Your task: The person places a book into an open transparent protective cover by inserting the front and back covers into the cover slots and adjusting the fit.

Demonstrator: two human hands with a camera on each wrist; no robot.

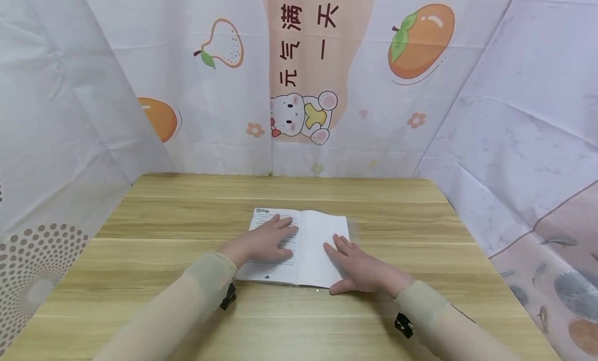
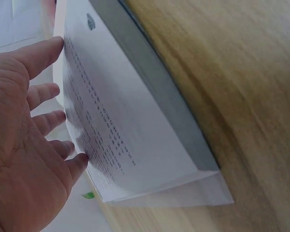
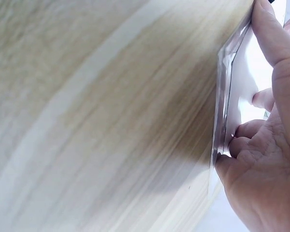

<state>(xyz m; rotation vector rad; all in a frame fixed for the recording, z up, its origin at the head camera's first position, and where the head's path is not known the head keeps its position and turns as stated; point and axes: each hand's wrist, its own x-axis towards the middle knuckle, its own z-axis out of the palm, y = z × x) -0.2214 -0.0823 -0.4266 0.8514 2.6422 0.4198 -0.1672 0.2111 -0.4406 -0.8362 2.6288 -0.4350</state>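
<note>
Our left grip (image 1: 266, 241) and right grip (image 1: 361, 268) spread, clasping nothing; we should press both sides of the book (image 1: 315, 246) evenly.

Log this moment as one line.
book: open on table | left grip: spread over printed page | right grip: spread over blank-looking page's outer edge

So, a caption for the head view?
Left hand and right hand touching an open book on a wood-grain table.
</note>
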